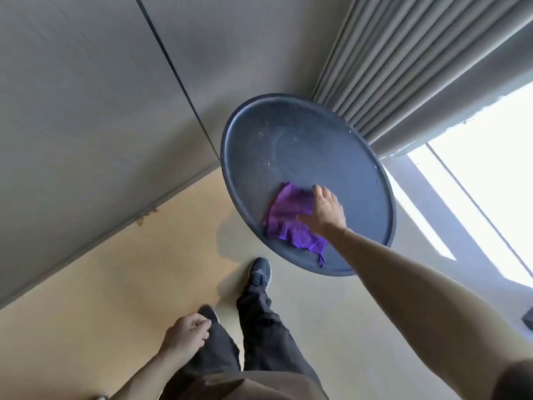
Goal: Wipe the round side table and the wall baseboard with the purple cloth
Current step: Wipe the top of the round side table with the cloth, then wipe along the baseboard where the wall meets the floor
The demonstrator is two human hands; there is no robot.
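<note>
A round dark blue-grey side table (305,145) with a raised rim stands near the wall and curtain; dusty specks show on its top. The purple cloth (285,220) lies spread on the near part of the tabletop. My right hand (326,210) presses flat on the cloth's right side, fingers spread over it. My left hand (187,333) hangs low by my leg, fingers curled with nothing in them. The grey baseboard (121,226) runs along the foot of the wall to the left of the table.
A grey panelled wall (101,96) fills the upper left. Pleated grey curtains (409,67) hang behind the table, beside a bright window (490,157). My legs and dark shoes (259,274) stand on the beige floor just in front of the table.
</note>
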